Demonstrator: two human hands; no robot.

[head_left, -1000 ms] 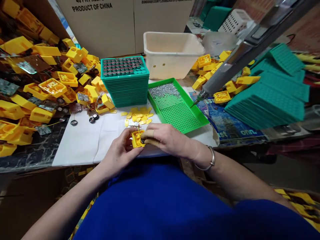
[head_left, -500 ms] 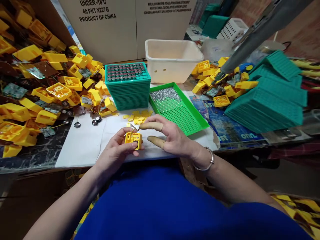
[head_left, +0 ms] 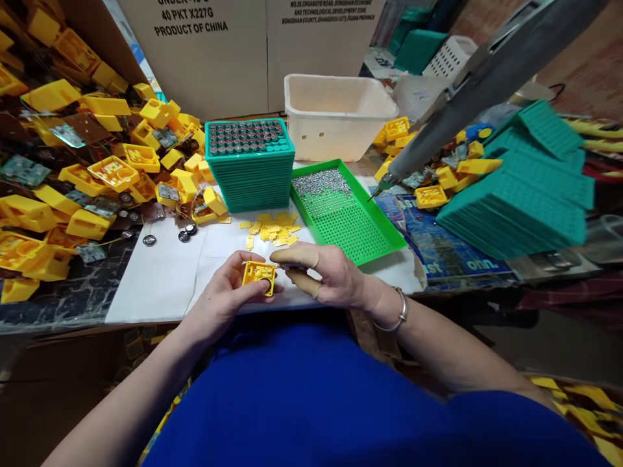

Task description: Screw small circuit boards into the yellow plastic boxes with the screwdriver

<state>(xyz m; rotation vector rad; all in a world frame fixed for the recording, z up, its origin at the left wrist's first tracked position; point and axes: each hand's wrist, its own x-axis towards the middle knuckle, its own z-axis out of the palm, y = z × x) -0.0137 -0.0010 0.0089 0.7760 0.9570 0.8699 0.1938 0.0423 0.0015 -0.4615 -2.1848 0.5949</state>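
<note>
My left hand [head_left: 226,288] is closed around a small open yellow plastic housing [head_left: 252,273], with the thumb pressing on a round black part [head_left: 265,286] inside it. Light-coloured small parts show in the housing's upper half, too small to name. Close to its right side is my right hand [head_left: 321,272], wearing tan finger cots on thumb and forefinger. Those two fingers are apart, and I see nothing held between them. Just beyond the hands, small flat yellow plastic pieces [head_left: 273,228] lie in a loose pile on white paper [head_left: 160,279].
A green tray [head_left: 374,237] holds many small screws. An electric screwdriver [head_left: 413,152] hangs with its tip over the tray's right side. Stacked teal trays [head_left: 250,178] carry button cells. Yellow housings [head_left: 114,174] heap at left. A white bin [head_left: 341,136] stands behind; more teal trays [head_left: 525,194] at right.
The thin light parts sticking up above the housing no longer show there. My right thumb and forefinger have come closer together. The hanging screwdriver has swung left, over the green tray.
</note>
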